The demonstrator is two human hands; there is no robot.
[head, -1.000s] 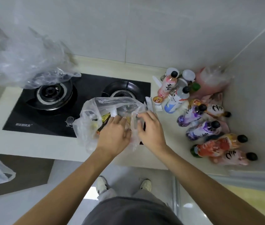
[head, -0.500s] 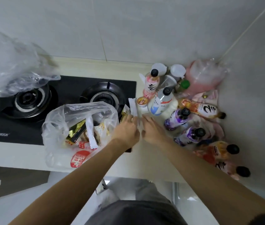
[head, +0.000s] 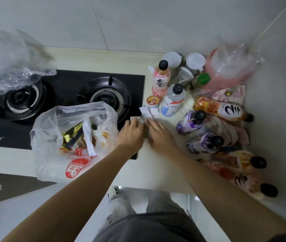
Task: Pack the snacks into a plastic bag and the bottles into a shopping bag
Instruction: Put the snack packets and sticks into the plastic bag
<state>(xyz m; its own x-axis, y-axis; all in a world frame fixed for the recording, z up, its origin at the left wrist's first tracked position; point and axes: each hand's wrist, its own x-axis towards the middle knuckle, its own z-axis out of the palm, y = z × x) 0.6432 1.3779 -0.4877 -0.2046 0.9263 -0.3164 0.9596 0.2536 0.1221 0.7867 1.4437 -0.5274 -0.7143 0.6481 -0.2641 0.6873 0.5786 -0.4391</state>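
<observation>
Both hands [head: 144, 131] (close together) touch snack packets [head: 143, 117].

The hob [head: 65, 95] is glossy black glass with dull dark metal burner rings; the bag [head: 72, 137] on its front edge is thin, crinkled, see-through plastic holding a shiny gold foil packet [head: 72, 135]; right of the hob the bottles [head: 196, 123] are smooth glossy plastic with matt black caps; the counter [head: 159, 172] is smooth and pale; the wall [head: 138, 23] behind is smooth pale tile with a soft sheen.
</observation>
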